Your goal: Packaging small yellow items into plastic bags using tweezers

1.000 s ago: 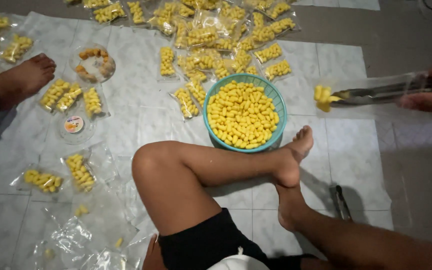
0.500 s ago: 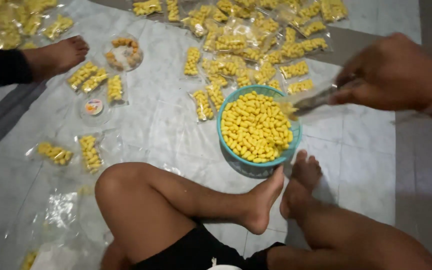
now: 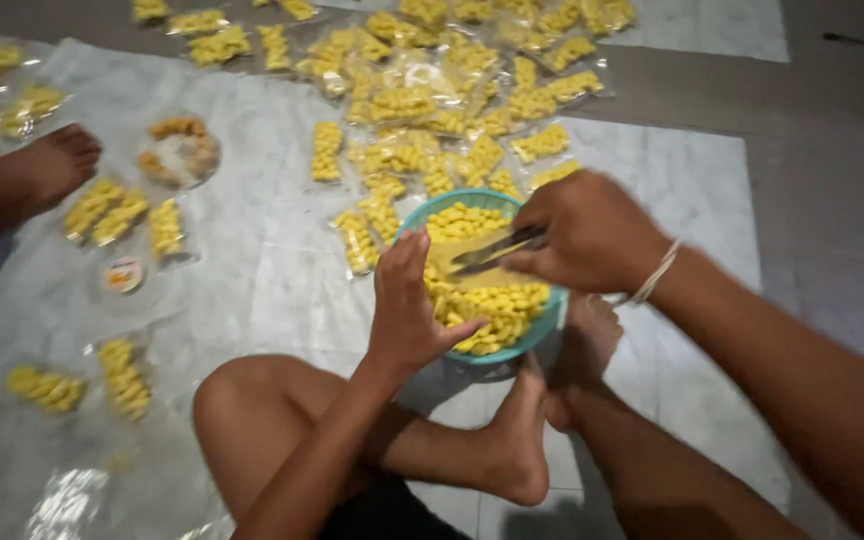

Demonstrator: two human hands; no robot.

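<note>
Above the round teal plastic bowl of yellow puffed snacks (image 3: 492, 300), the right hand (image 3: 587, 235) clenches slim metal tongs (image 3: 497, 250) whose long axis points left toward the left hand (image 3: 407, 305); that hand is half-curled over the bowl's near rim, and whether it holds anything cannot be told.

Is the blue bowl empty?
No, the blue bowl is full of yellow snacks, under both hands.
</note>
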